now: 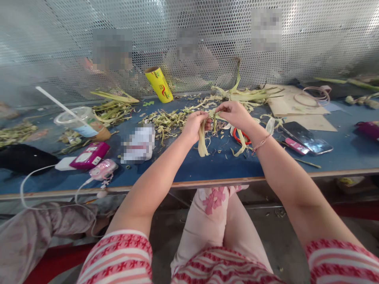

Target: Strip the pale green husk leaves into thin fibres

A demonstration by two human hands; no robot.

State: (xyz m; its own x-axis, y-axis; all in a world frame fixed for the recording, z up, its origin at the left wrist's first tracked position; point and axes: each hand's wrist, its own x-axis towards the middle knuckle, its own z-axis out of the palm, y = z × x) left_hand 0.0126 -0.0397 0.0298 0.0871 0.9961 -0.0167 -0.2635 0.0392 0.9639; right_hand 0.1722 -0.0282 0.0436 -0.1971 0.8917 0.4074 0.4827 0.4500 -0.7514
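Note:
Over the table's middle, my left hand (pixel 196 125) is closed, its fingers pinching a pale yellow-green husk strip (pixel 203 142), which looks like corn husk and hangs down from it. Close beside it on the right, my right hand (pixel 235 114) is pinched on the upper end of the same husk, with a narrow greenish piece between the hands. Fingertips partly hide the husk there. Under my right wrist lie red-handled scissors (pixel 248 141), partly covered, and another loose husk strip (pixel 243 142). A heap of small twisted husk pieces (pixel 166 123) spreads to the left.
Long husks (pixel 251 95) lie at the back, near a yellow cardboard tube (pixel 160 85) and a perforated metal screen (pixel 219 23). Leftward are a plastic cup (pixel 85 124) with a straw and a magenta power adapter (pixel 91 155) with cables. Phones (pixel 308 138) lie right.

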